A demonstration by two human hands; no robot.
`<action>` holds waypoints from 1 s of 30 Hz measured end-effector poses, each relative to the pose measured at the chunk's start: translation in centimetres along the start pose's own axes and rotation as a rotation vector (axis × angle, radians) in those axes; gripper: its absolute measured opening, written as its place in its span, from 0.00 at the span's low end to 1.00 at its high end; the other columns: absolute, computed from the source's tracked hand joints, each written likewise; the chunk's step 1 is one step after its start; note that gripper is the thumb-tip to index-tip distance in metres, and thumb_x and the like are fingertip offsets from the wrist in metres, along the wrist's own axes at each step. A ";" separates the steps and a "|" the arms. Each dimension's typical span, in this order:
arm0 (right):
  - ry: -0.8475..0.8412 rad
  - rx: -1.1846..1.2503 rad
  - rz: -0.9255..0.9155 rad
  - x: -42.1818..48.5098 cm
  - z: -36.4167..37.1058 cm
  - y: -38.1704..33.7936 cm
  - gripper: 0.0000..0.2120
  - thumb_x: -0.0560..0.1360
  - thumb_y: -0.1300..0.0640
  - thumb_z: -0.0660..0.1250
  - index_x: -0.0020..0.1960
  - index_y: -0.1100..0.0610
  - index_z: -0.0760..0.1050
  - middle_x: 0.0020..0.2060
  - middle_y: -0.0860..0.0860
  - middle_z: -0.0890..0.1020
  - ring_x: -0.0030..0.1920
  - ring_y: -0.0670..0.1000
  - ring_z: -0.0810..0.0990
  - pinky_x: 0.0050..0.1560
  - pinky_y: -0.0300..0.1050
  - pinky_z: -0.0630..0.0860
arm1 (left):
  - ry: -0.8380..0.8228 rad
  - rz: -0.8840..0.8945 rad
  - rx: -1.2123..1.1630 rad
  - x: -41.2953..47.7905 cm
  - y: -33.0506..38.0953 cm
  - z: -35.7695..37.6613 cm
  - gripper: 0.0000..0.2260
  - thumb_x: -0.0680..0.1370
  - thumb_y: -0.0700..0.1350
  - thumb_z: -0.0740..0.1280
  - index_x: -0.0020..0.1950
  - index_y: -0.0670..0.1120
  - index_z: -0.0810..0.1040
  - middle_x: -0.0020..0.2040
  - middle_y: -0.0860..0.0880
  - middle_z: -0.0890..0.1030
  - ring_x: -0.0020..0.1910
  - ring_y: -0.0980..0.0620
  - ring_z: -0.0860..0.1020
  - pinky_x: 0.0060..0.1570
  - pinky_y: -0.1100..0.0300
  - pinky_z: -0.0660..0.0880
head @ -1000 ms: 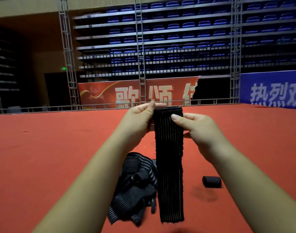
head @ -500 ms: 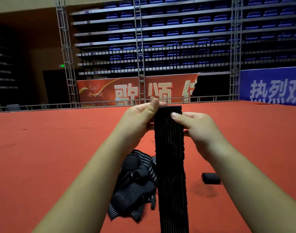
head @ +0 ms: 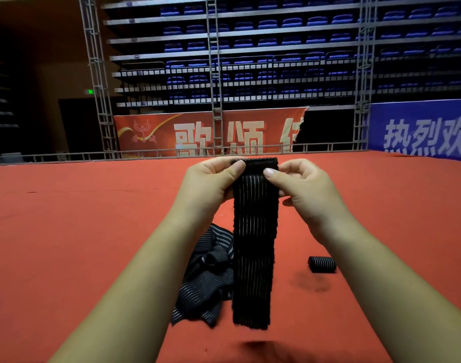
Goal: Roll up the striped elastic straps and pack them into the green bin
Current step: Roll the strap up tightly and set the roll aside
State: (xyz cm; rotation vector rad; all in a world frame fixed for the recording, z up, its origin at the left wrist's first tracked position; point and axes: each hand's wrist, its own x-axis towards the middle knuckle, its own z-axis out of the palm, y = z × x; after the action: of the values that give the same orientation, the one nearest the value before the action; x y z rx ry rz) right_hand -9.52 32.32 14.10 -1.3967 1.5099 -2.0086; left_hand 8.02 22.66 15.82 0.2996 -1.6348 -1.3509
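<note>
A black elastic strap with thin pale stripes (head: 254, 244) hangs straight down in front of me. My left hand (head: 211, 184) pinches its top left corner with thumb and fingers. My right hand (head: 302, 187) pinches the top right corner the same way. The top edge is turned over into a small roll between my thumbs. Its free lower end hangs just above the red carpet. A heap of several unrolled striped straps (head: 207, 279) lies on the carpet below my left forearm. One rolled strap (head: 321, 264) lies to the right. No green bin is in view.
Red carpet (head: 66, 244) covers the whole floor. A low metal rail (head: 145, 153) bounds its far edge, with truss towers, a red banner (head: 203, 132) and a blue banner (head: 420, 129) behind it. Rows of blue seats rise beyond.
Both hands have dropped slightly and the strap's top edge has been rolled over a little more. The hanging part looks shorter, with its lower end back in view.
</note>
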 end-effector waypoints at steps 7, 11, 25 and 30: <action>-0.181 0.084 -0.019 -1.3 -0.4 -0.9 0.10 0.80 0.54 0.73 0.57 0.59 0.86 0.44 0.60 0.83 0.42 0.57 0.76 0.44 0.55 0.74 | 0.053 -0.048 0.029 -1.8 1.0 0.2 0.09 0.84 0.46 0.72 0.50 0.41 0.84 0.40 0.44 0.84 0.32 0.51 0.79 0.30 0.63 0.78; -0.219 0.178 0.061 -1.9 -0.2 -0.7 0.13 0.83 0.58 0.71 0.60 0.67 0.82 0.45 0.63 0.77 0.37 0.56 0.72 0.35 0.46 0.69 | 0.030 -0.113 0.024 -2.8 0.7 0.2 0.10 0.84 0.49 0.72 0.49 0.43 0.84 0.36 0.48 0.83 0.28 0.54 0.75 0.25 0.63 0.73; -0.162 -0.113 0.297 -3.3 -1.0 20.4 0.05 0.84 0.58 0.70 0.55 0.52 0.85 0.35 0.54 0.79 0.31 0.51 0.74 0.31 0.46 0.74 | 0.082 -0.402 0.211 -3.1 -20.8 -0.7 0.04 0.84 0.45 0.72 0.53 0.46 0.86 0.42 0.49 0.85 0.37 0.53 0.81 0.34 0.63 0.80; -0.076 -0.102 0.302 -2.5 -1.3 25.8 0.07 0.83 0.58 0.71 0.55 0.46 0.84 0.35 0.49 0.82 0.34 0.50 0.77 0.35 0.47 0.75 | 0.088 -0.313 0.250 -1.9 -25.5 -0.3 0.07 0.85 0.43 0.70 0.61 0.51 0.86 0.48 0.47 0.86 0.43 0.53 0.84 0.39 0.59 0.81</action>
State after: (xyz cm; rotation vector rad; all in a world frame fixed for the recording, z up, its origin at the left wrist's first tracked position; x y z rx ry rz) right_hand -17.49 23.90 -9.10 -1.1822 1.6949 -1.7010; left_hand -0.13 14.69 -7.10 0.7805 -1.7342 -1.3375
